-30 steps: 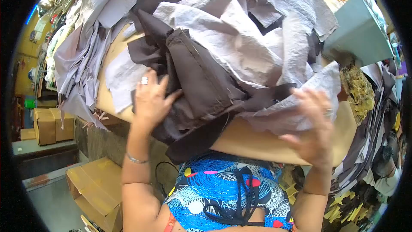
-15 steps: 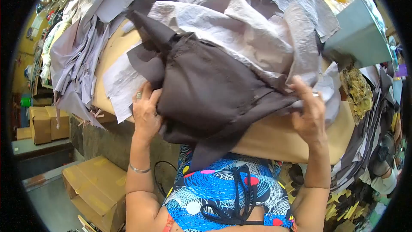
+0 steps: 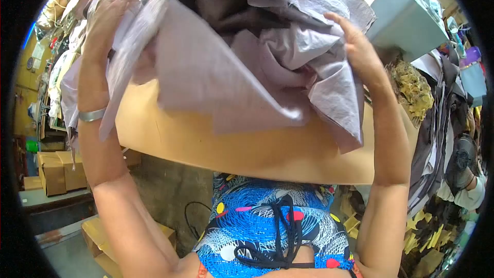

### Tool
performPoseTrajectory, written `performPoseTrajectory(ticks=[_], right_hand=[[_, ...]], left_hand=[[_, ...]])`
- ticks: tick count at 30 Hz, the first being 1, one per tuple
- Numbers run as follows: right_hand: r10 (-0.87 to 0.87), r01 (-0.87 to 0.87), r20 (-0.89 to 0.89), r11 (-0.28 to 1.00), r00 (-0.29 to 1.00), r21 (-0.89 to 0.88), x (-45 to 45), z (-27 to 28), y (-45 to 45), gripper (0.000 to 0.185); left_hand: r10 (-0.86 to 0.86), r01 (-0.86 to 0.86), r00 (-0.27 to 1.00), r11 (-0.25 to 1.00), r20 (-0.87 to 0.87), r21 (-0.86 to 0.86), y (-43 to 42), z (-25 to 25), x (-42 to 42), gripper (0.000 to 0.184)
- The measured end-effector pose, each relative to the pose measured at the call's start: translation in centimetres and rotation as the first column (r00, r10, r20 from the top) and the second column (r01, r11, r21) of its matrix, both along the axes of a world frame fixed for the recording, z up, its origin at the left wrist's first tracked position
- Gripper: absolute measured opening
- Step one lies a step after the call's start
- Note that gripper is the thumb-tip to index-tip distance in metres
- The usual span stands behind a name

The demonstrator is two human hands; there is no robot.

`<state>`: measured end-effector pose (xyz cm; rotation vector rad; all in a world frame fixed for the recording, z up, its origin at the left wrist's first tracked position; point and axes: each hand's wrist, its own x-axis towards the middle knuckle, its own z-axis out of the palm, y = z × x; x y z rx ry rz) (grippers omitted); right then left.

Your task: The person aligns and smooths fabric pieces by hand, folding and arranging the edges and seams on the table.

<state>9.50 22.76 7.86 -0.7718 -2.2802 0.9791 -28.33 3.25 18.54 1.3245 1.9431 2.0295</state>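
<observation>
- A person in a blue patterned garment (image 3: 265,224), tied in front with a black cord (image 3: 285,239), works with both arms stretched over a tan surface (image 3: 247,149) heaped with cloth.
- The left hand (image 3: 108,13), a metal bracelet (image 3: 92,115) on its wrist, is raised at the far left of the heap, fingers extended beside pale fabric; whether it grips any cannot be told.
- The right hand (image 3: 363,51) reaches in from the opposite side, fingers extended at the edge of a crumpled pale grey cloth (image 3: 301,46); its grip, too, cannot be told.
- Between the hands, a mauve cloth (image 3: 198,72) spreads over the surface, its near edge blurred.
- A narrow pale strip (image 3: 134,54), also blurred, hangs just beside the left forearm.
- Behind the mauve cloth, dark brown fabric (image 3: 211,5) lies bunched among the paler pieces.
- At right, a grey-blue box (image 3: 411,18) stands past the heap, with a tangled yellowish mass (image 3: 411,90) near the right forearm and dark and light fabric (image 3: 432,139) hanging beyond.
- Cardboard boxes (image 3: 62,172) sit at lower left; yellow scraps (image 3: 422,237) lie at lower right.
</observation>
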Motion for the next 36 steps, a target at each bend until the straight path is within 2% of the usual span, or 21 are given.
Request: performPoseTrajectory(ticks=[1,4,5,7,9,12,14,17,18,20,21,22,24,26,28,31,32,33,34,35,36], right_hand=[[-0.048,0.037,0.067,0.986,0.997,0.164,0.3,-0.4,0.3,0.05],[-0.008,0.006,-0.017,0.998,1.0,-0.06,1.6,-1.6,0.1,0.053],[-0.005,0.002,-0.048,0.997,0.999,-0.072,1.8,-2.0,-0.4,0.055],[-0.001,-0.005,-0.07,0.995,0.998,-0.099,2.2,-2.9,-0.9,0.058],[0.009,-0.017,-0.064,0.992,0.998,-0.123,2.2,-3.7,-1.1,0.062],[-0.058,0.055,-0.034,0.996,0.998,-0.064,1.9,-3.0,-3.0,0.062],[-0.11,0.108,-0.082,0.994,0.991,-0.033,2.2,-3.2,-2.8,0.059],[-0.324,0.294,0.031,0.892,0.946,0.344,2.8,-3.6,-1.3,0.059],[-0.35,0.345,-0.074,0.827,0.934,0.443,2.8,-2.7,-1.6,0.057],[-0.211,0.331,-0.264,0.735,0.941,0.592,2.9,0.7,-4.0,0.056],[-0.127,0.337,-0.347,0.677,0.929,0.655,3.1,1.5,-5.8,0.056],[0.051,0.077,-0.215,0.832,0.975,0.549,3.2,1.3,-8.0,0.056],[0.239,-0.22,0.037,0.808,0.97,0.547,2.1,0.3,-11.5,0.063],[0.196,-0.27,0.186,0.738,0.963,0.618,1.4,-3.3,-12.0,0.075],[0.238,-0.256,0.1,0.834,0.966,0.489,1.3,-4.4,-11.6,0.082],[0.408,-0.447,0.32,0.893,0.855,0.056,2.5,-0.8,-11.3,0.078],[0.491,-0.49,-0.013,0.87,0.871,-0.054,2.9,1.2,-10.8,0.078],[0.439,-0.442,-0.06,0.895,0.897,-0.065,3.0,3.7,-10.2,0.075],[0.385,-0.394,-0.109,0.916,0.917,-0.078,3.1,6.3,-9.6,0.073],[0.346,-0.405,-0.279,0.894,0.896,-0.192,2.7,6.3,-7.4,0.069],[0.285,-0.435,-0.443,0.853,0.85,-0.288,2.2,6.3,-5.1,0.066]], left_hand=[[0.013,-0.017,0.983,1.0,-0.185,-0.022,1.0,0.5,0.8,0.047],[-0.259,0.086,0.78,0.946,-0.57,-0.313,0.0,-2.0,8.0,0.05],[-0.378,0.091,0.671,0.896,-0.638,-0.435,-0.9,-3.4,11.2,0.051],[-0.481,-0.02,0.663,0.754,-0.574,-0.656,-1.2,-7.3,12.9,0.053],[-0.44,-0.107,0.542,0.809,-0.716,-0.578,-0.9,-11.3,12.5,0.056],[-0.515,-0.016,0.634,0.737,-0.577,-0.676,-0.9,-13.4,10.9,0.034],[-0.388,0.022,0.718,0.842,-0.577,-0.539,-2.0,-13.1,10.0,0.025],[-0.214,-0.048,0.819,0.899,-0.533,-0.435,-4.0,-10.2,10.5,0.012],[-0.213,-0.04,0.851,0.885,-0.479,-0.464,-4.4,-9.0,10.6,0.01],[-0.19,-0.031,0.908,0.859,-0.374,-0.511,-5.1,-7.5,10.8,0.009],[-0.192,0.064,0.947,0.899,-0.258,-0.434,-5.2,-7.6,10.6,0.009],[-0.211,0.153,0.967,0.927,-0.14,-0.341,-5.2,-7.8,10.0,0.011],[-0.368,0.371,0.929,0.916,0.048,-0.153,-5.6,-8.7,7.5,0.018],[-0.417,0.421,0.9,0.907,0.129,-0.002,-4.9,-7.8,9.4,0.019],[-0.523,0.517,0.842,0.852,0.133,0.079,-5.3,-6.8,9.6,0.022],[-0.318,0.319,0.948,0.935,-0.033,0.152,-6.0,-5.0,8.9,0.023],[-0.214,0.229,0.972,0.952,-0.094,0.205,-6.0,-4.3,8.1,0.024],[-0.107,0.123,0.991,0.966,-0.081,0.227,-5.4,-3.2,7.6,0.029],[-0.123,0.152,0.979,0.971,-0.16,0.183,-4.6,-2.3,7.2,0.027],[-0.141,0.176,0.961,0.975,-0.237,0.137,-3.4,-1.8,6.7,0.026],[-0.075,0.077,0.925,0.997,-0.374,-0.008,-1.3,-1.7,5.5,0.03]])
